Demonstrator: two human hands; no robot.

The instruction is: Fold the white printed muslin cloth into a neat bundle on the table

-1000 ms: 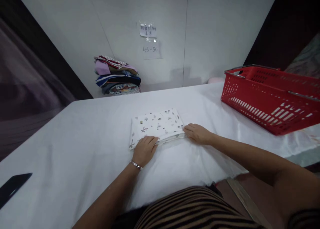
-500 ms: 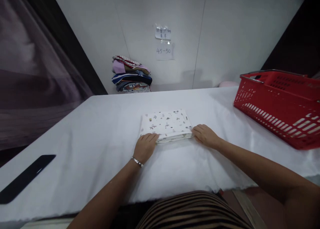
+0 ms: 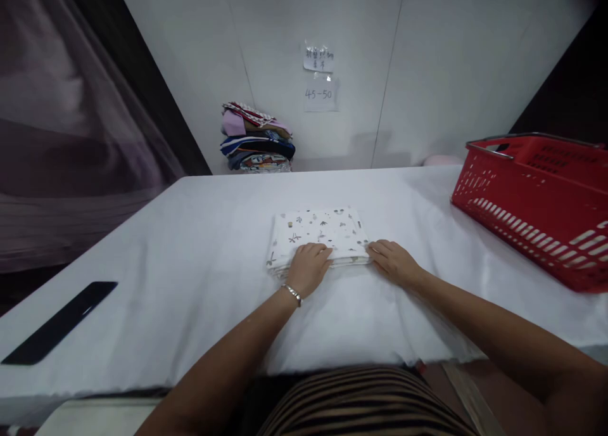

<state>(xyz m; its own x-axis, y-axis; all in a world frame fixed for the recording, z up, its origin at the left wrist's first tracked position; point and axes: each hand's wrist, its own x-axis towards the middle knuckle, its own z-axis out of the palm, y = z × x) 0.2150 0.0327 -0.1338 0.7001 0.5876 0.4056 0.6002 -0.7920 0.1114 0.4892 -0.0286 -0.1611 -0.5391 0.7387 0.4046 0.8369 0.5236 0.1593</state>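
A folded white cloth with a small print of leaves and starfish lies flat on the white-covered table in front of me. My left hand, with a silver bracelet at the wrist, has its fingers curled over the near edge, around the middle; the thumb is hidden. At the near right corner, the fingers of my right hand close on the folded layers. Several layers show along the near edge between and beside the hands.
A red plastic basket with a metal handle stands at the right. On the left of the table lies a dark flat phone-like object. Behind the far edge is a stack of folded fabrics against the wall, below paper labels.
My left hand has slid right along the near edge from the left corner to about the middle. The right hand stays at the right corner. The view has shifted slightly.
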